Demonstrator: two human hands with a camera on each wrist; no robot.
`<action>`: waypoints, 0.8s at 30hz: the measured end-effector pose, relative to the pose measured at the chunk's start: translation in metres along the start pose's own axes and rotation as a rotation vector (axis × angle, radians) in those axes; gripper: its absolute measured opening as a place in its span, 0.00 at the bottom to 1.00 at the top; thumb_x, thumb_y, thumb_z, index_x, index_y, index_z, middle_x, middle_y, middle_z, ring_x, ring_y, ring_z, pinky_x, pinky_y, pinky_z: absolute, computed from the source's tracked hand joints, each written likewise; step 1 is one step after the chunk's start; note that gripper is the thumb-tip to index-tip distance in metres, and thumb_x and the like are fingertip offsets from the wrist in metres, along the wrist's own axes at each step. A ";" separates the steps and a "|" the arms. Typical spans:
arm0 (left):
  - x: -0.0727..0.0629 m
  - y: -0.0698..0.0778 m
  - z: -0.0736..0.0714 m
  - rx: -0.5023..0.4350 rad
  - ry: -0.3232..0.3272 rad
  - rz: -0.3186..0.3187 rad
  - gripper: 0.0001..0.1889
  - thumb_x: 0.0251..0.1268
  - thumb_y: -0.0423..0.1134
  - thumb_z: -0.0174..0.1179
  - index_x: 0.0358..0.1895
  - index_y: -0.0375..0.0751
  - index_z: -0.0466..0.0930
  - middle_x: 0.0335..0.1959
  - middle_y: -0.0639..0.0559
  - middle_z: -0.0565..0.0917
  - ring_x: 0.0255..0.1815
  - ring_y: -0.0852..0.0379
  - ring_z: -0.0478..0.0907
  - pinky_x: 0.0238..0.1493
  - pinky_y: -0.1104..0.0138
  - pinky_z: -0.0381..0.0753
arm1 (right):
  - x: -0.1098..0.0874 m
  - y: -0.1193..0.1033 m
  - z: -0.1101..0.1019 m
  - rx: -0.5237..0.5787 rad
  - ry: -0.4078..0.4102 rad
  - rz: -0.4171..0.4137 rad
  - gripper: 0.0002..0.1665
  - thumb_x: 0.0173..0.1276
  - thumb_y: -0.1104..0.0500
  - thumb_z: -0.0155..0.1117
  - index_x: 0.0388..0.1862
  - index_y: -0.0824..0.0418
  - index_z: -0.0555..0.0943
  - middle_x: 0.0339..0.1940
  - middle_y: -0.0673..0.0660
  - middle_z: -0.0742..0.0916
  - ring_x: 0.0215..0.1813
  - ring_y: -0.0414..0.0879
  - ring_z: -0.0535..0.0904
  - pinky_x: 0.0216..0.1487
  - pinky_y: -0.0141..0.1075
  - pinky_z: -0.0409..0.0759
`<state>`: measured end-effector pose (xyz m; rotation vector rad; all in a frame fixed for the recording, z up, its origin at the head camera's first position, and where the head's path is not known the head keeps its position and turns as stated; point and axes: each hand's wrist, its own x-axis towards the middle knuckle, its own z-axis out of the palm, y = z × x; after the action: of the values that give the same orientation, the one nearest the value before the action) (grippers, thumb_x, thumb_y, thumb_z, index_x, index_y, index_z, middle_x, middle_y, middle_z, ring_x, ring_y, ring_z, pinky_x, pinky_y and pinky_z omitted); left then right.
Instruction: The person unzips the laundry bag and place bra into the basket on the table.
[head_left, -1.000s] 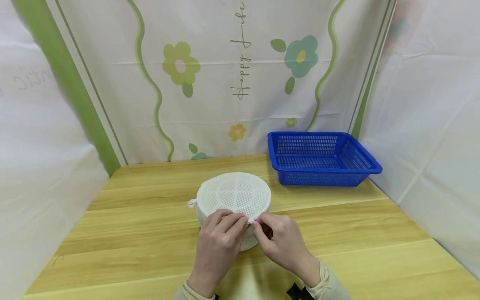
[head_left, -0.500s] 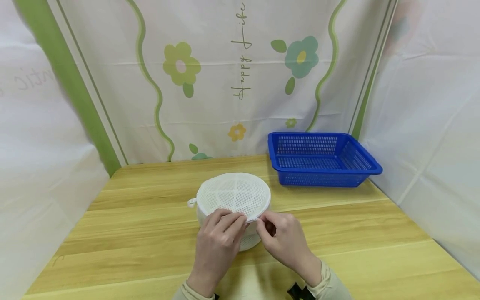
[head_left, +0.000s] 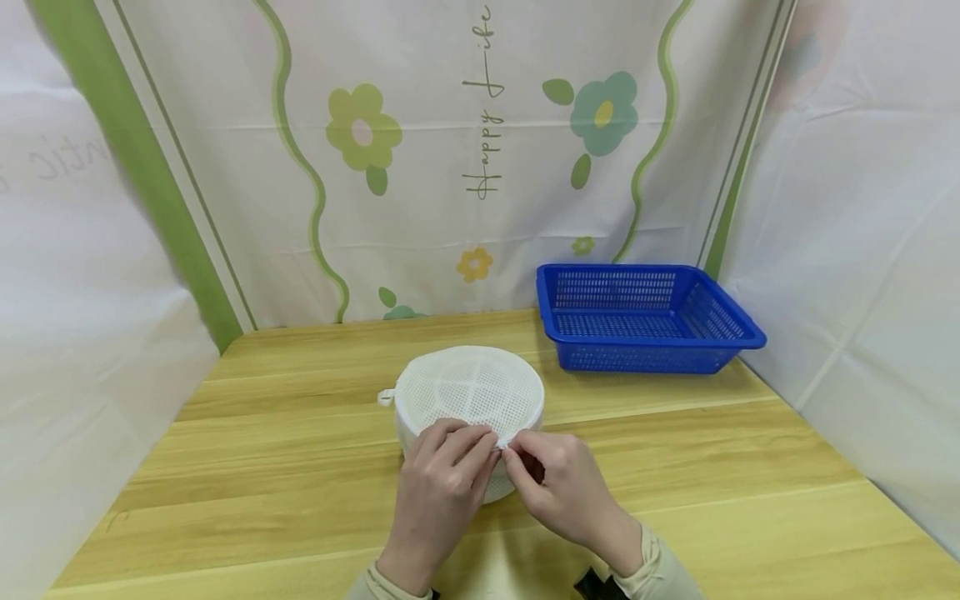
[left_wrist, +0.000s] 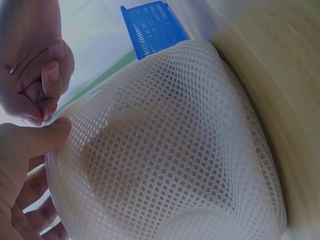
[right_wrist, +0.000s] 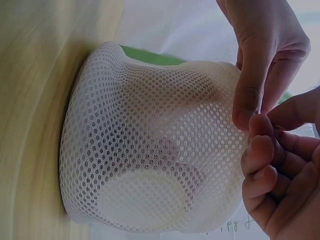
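A round white mesh laundry bag (head_left: 468,387) stands upright on the wooden table. Its flat lid faces up, and a small white loop (head_left: 386,397) sticks out at its left side. At the front rim, my left hand (head_left: 442,487) pinches the edge between thumb and fingers, the thumb lying on the mesh wall in the left wrist view. Close beside it, my right hand (head_left: 562,483) pinches the zipper at the rim with thumb and forefinger. The zipper pull itself is mostly hidden by the fingertips. Through the mesh in the right wrist view, a pale round patch (right_wrist: 142,200) shows.
A blue perforated plastic basket (head_left: 652,354) stands at the back right of the wooden table (head_left: 262,467). White curtains with printed flowers (head_left: 363,129) enclose the back and both sides.
My right hand moved slightly right along the rim, then came back left, close to the left fingertips. The bag has shifted very slightly. My left hand keeps its hold.
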<state>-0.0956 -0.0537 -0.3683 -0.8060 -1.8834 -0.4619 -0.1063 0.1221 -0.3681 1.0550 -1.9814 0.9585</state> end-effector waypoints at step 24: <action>0.001 -0.001 -0.001 0.035 -0.049 0.001 0.08 0.53 0.32 0.71 0.37 0.37 0.89 0.38 0.50 0.87 0.40 0.49 0.79 0.46 0.60 0.80 | 0.001 0.001 -0.001 -0.010 -0.019 0.004 0.11 0.60 0.68 0.62 0.24 0.53 0.79 0.16 0.41 0.72 0.17 0.32 0.66 0.18 0.17 0.62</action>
<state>-0.0956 -0.0545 -0.3671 -0.8015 -1.9315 -0.4111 -0.1078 0.1231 -0.3670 1.0585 -2.0030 0.9429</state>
